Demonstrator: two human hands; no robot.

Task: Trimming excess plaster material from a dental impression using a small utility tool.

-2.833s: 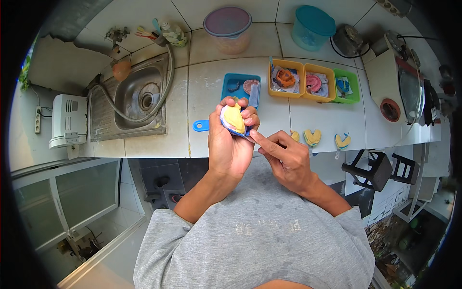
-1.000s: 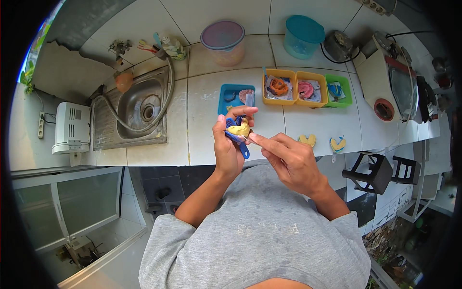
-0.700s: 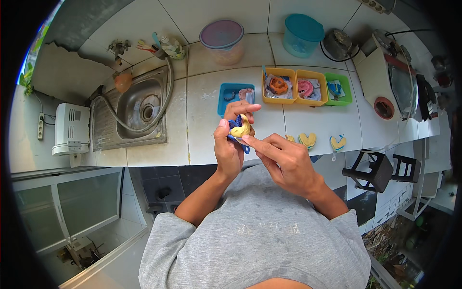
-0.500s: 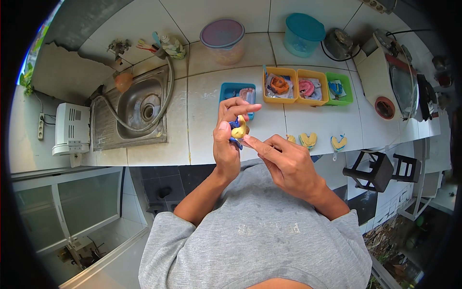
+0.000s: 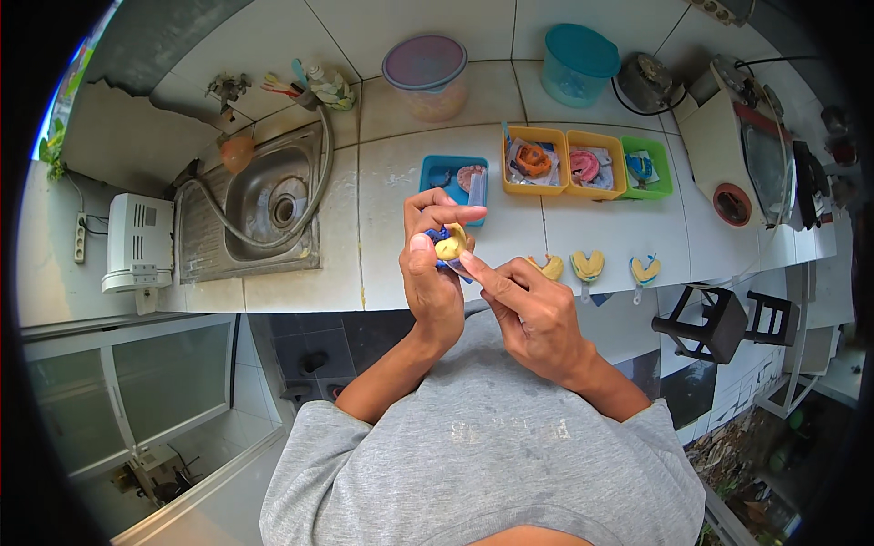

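My left hand [image 5: 428,282] holds a blue dental impression tray [image 5: 438,235] filled with yellow material [image 5: 451,247], its index finger arched over the top. My right hand [image 5: 537,318] has its index finger at the material's lower right edge, with the other fingers curled; whatever they hold is hard to make out. On the counter's front edge to the right lie similar yellow-filled trays [image 5: 587,264]. Behind my hands is a blue plastic box [image 5: 433,166] with a pink piece inside.
A steel sink [image 5: 205,255] with a hose is at left. Yellow boxes [image 5: 532,187] and a green box [image 5: 661,187] hold coloured trays. Lidded tubs [image 5: 425,64] stand behind. A white appliance [image 5: 715,155] is at right, black stools [image 5: 719,323] below the counter.
The held tray has turned and tilted since 2.8 seconds ago, and my left index finger has extended over it. My right index finger stays at its edge, shifting slightly.
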